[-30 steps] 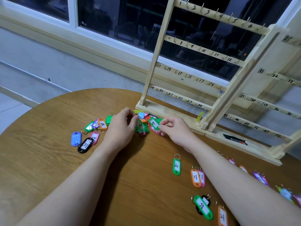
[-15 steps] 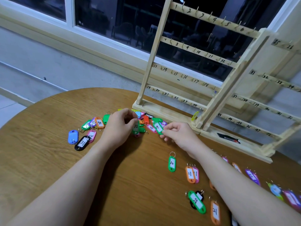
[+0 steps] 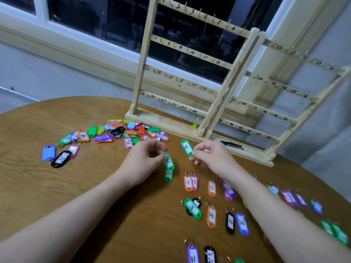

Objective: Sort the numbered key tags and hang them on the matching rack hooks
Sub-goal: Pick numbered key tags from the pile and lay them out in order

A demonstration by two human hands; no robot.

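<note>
Item, nearest: sorted rows of small coloured plastic key tags (image 3: 211, 217) with paper number labels, laid flat on the round wooden table (image 3: 57, 186). Item: my left hand (image 3: 144, 164), grip closed, pinching the metal ring of a green plastic tag marked 10 (image 3: 168, 161), hanging just over a second green tag marked 10 (image 3: 168, 175) on the table. Item: my right hand (image 3: 210, 158), grip closed, pinching the lower end of a green tag marked 29 (image 3: 186, 147), held clear of the table. Tags judged light, stiff, slick-faced; best taken by ring or edge. Item, beyond: unsorted heap of mixed tags (image 3: 121, 130). Item, farthest: pale wooden rack (image 3: 218, 103) with numbered hooks, all seemingly empty.
</note>
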